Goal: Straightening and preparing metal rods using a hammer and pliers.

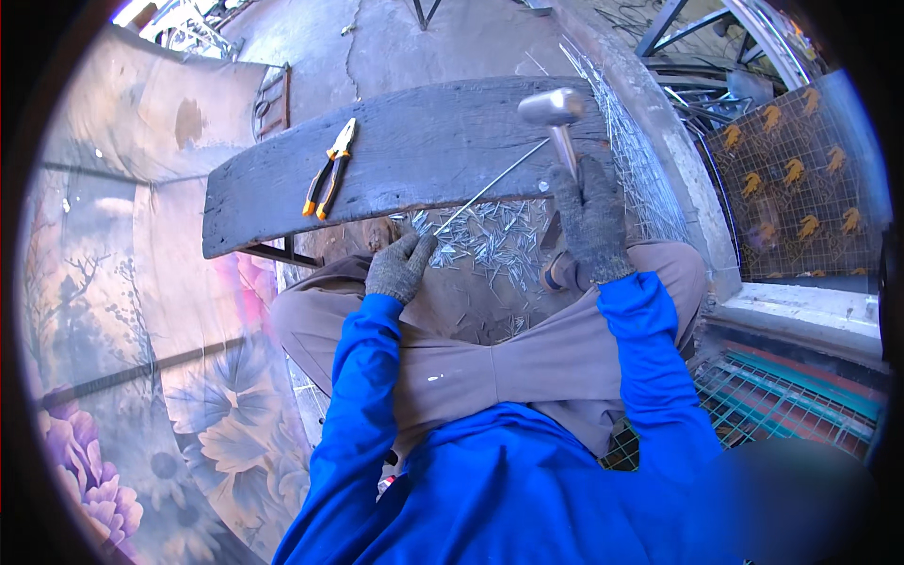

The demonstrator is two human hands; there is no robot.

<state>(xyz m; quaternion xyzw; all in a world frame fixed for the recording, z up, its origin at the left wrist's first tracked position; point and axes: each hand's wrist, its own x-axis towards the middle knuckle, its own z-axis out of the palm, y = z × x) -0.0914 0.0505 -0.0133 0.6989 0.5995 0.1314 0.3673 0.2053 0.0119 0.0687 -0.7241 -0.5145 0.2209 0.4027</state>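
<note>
My left hand [403, 267], in a grey knitted glove, is closed on the near end of a thin metal rod [492, 186]. The rod slants up and right across the front edge of a dark wooden bench [424, 141], its far end below the hammer's head. My right hand [593, 218], gloved alike, is wrapped round the handle of a metal hammer [551, 107]. The hammer's head is over the right part of the bench; whether it touches the top I cannot tell. Combination pliers [330, 169] with black and orange handles lie on the bench's left half.
Many short cut metal pieces [490, 240] litter the ground under the bench, between my legs. More long thin rods [650, 179] lie along the right side, by a concrete ledge [697, 188]. A patterned sheet with wire mesh [800, 179] stands at right. Flower-printed cloth [226, 414] covers the left.
</note>
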